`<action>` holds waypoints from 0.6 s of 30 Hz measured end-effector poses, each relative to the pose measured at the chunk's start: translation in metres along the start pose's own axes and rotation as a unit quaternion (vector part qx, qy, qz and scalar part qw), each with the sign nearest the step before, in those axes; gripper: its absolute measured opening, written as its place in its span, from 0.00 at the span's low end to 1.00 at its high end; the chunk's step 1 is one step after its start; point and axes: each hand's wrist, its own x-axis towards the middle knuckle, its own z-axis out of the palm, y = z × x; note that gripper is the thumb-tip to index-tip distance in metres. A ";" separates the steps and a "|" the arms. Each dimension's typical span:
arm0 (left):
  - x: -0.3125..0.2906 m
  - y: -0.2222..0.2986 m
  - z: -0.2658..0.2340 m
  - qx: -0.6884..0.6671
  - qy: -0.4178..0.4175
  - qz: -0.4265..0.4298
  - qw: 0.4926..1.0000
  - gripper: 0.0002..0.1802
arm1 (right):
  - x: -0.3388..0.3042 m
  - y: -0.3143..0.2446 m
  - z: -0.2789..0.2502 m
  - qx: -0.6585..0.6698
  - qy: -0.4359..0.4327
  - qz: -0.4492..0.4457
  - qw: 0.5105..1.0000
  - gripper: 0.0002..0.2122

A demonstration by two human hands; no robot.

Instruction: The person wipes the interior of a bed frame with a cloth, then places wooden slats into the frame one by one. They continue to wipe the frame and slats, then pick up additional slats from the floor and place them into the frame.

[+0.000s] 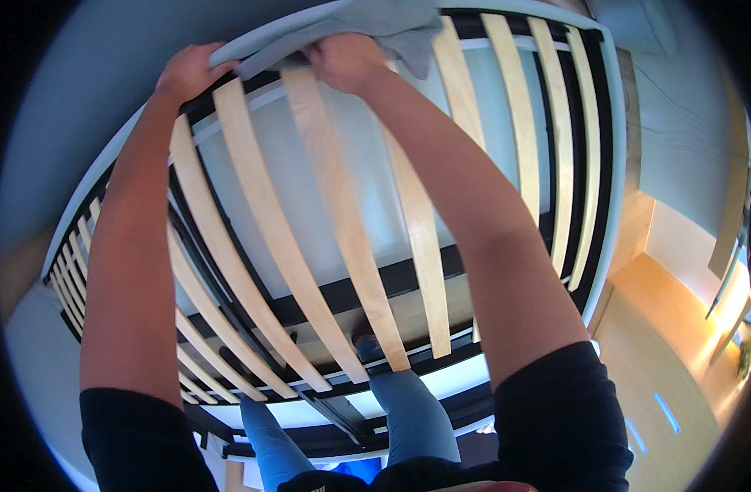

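Slats (340,197): nearest; probably stiff wood.
Right hand (348,62): grasping grey cloth (400,29).
Left hand (188,72): at cloth's corner; grip, cannot tell.
Grey cloth: along far rail (269,33); likely light, limp, soft; hold by edges.

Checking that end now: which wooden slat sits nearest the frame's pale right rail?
The rightmost slat; no other slat lies between it and the pale right rail.

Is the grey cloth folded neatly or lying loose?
Loose: the grey cloth drapes in uneven creases at the bed frame's far rail, one end hanging beside the right hand.
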 end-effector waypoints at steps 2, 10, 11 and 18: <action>-0.004 0.000 0.001 0.022 0.027 -0.015 0.999 0.32 | 0.006 0.019 -0.012 -0.020 -0.008 -0.030 0.999 0.18; 0.000 0.010 -0.006 0.007 -0.012 -0.027 1.000 0.34 | -0.023 0.217 -0.130 -0.173 0.007 0.128 0.976 0.19; 0.001 0.013 -0.009 0.001 -0.027 -0.031 0.999 0.34 | -0.020 0.220 -0.137 -0.228 -0.029 0.146 0.962 0.19; 0.003 0.016 -0.006 0.010 -0.028 -0.041 0.999 0.34 | -0.022 0.250 -0.142 -0.208 0.032 0.224 0.952 0.21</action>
